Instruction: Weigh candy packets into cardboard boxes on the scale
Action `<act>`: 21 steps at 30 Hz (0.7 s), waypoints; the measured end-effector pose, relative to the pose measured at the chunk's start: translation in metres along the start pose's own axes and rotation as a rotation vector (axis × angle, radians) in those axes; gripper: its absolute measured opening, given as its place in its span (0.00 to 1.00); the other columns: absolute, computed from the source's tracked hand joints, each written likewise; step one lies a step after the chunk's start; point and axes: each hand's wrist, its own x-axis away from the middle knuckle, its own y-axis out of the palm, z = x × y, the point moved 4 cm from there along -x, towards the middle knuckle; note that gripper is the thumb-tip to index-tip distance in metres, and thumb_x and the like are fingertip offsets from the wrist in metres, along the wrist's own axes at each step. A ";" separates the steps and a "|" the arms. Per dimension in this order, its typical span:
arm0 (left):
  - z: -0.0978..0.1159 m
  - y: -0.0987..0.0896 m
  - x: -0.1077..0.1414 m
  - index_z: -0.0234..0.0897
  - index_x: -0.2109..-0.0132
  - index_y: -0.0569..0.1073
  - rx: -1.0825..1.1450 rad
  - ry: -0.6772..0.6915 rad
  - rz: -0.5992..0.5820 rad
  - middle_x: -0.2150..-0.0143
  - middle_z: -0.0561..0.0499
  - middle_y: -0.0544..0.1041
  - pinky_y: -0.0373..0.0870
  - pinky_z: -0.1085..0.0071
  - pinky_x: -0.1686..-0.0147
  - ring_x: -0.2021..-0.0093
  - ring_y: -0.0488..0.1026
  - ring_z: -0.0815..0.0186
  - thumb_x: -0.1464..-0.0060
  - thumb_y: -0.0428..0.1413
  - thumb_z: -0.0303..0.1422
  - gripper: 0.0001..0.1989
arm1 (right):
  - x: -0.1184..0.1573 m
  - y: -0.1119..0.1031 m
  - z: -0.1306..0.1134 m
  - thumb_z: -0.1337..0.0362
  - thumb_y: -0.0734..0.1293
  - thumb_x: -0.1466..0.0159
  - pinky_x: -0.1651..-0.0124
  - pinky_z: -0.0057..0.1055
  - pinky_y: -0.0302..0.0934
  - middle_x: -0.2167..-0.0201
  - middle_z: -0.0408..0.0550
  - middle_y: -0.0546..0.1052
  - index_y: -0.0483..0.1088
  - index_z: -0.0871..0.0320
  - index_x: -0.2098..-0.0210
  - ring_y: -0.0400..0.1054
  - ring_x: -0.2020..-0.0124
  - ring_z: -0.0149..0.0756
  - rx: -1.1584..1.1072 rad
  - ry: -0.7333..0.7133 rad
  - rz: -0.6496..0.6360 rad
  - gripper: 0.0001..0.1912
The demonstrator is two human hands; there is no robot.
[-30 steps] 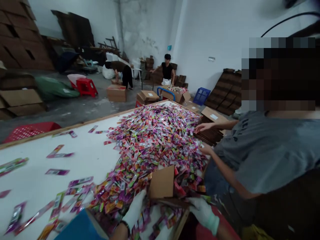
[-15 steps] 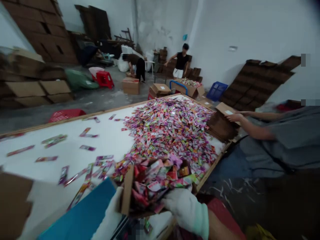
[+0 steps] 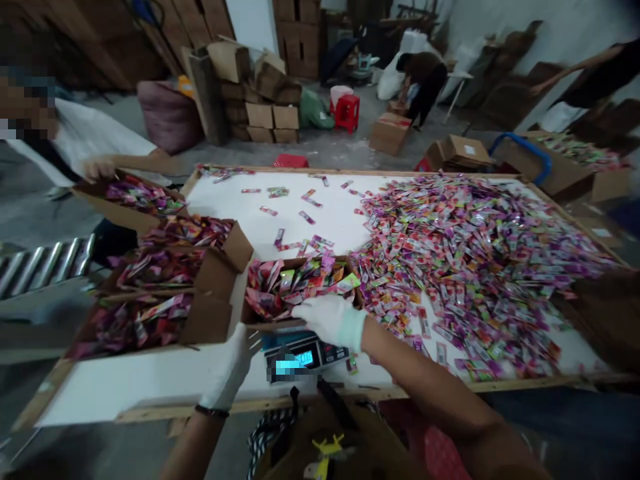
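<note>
An open cardboard box point(image 3: 280, 325) of small colourful packets point(image 3: 285, 280) stands on a digital scale point(image 3: 320, 359) with a lit blue display. My left hand point(image 3: 230, 367), in a white glove, grips the box at its near left corner; its fingertips are partly hidden and blurred. Across the near rim lies my right hand point(image 3: 327, 321), also gloved, with its fingers stretched over the packets. A big heap of loose packets point(image 3: 465, 253) spreads over the white table point(image 3: 225, 200) to the right of the box.
Several filled boxes point(image 3: 210, 317) line the table's left side. A person's hand point(image 3: 97, 168) touches another filled box point(image 3: 115, 210) there. A roller conveyor point(image 3: 50, 267) is at far left. Two other people and more cartons point(image 3: 390, 133) are behind the table.
My view has swung left and down, bringing the filled boxes and scale display into sight. Both hands remain at the box, which now appears level on the scale.
</note>
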 end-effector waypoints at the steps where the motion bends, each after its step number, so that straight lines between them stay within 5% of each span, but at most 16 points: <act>1: -0.002 -0.005 0.005 0.39 0.49 0.77 0.010 0.003 0.050 0.52 0.43 0.82 0.76 0.63 0.56 0.55 0.81 0.57 0.37 0.59 0.41 0.14 | 0.013 -0.010 0.004 0.66 0.66 0.28 0.38 0.44 0.74 0.43 0.58 0.82 0.76 0.60 0.41 0.77 0.40 0.47 -0.062 -0.052 0.130 0.17; 4: -0.012 -0.021 0.022 0.37 0.55 0.76 0.029 -0.055 0.176 0.53 0.43 0.82 0.74 0.66 0.59 0.60 0.79 0.61 0.32 0.52 0.38 0.11 | 0.066 -0.042 0.036 0.61 0.66 0.26 0.33 0.47 0.71 0.41 0.56 0.81 0.76 0.56 0.41 0.76 0.38 0.45 -0.234 -0.021 0.544 0.16; 7: -0.026 -0.040 0.037 0.36 0.56 0.77 0.049 -0.117 0.218 0.54 0.44 0.81 0.73 0.67 0.60 0.60 0.79 0.62 0.31 0.52 0.37 0.12 | 0.113 -0.055 0.079 0.58 0.68 0.29 0.44 0.47 0.77 0.47 0.57 0.82 0.74 0.56 0.41 0.81 0.49 0.46 -0.316 0.225 0.739 0.19; 10: -0.043 -0.060 0.046 0.35 0.58 0.77 0.059 -0.163 0.283 0.58 0.45 0.80 0.72 0.67 0.61 0.61 0.78 0.63 0.31 0.52 0.37 0.12 | 0.135 -0.049 0.103 0.57 0.70 0.31 0.50 0.44 0.80 0.46 0.58 0.82 0.72 0.56 0.38 0.82 0.53 0.47 -0.344 0.362 0.730 0.24; 13: -0.051 -0.070 0.048 0.36 0.58 0.77 0.057 -0.177 0.304 0.58 0.45 0.80 0.72 0.67 0.61 0.62 0.78 0.62 0.32 0.52 0.36 0.12 | 0.133 -0.040 0.101 0.57 0.70 0.32 0.47 0.46 0.79 0.42 0.59 0.80 0.71 0.55 0.38 0.82 0.52 0.47 -0.309 0.349 0.673 0.24; 21: -0.044 -0.052 0.044 0.36 0.57 0.77 0.088 -0.141 0.254 0.55 0.45 0.80 0.73 0.66 0.58 0.60 0.79 0.62 0.33 0.52 0.34 0.10 | 0.093 -0.047 0.081 0.58 0.69 0.31 0.36 0.53 0.73 0.38 0.61 0.77 0.71 0.57 0.37 0.77 0.41 0.52 -0.203 0.180 0.640 0.24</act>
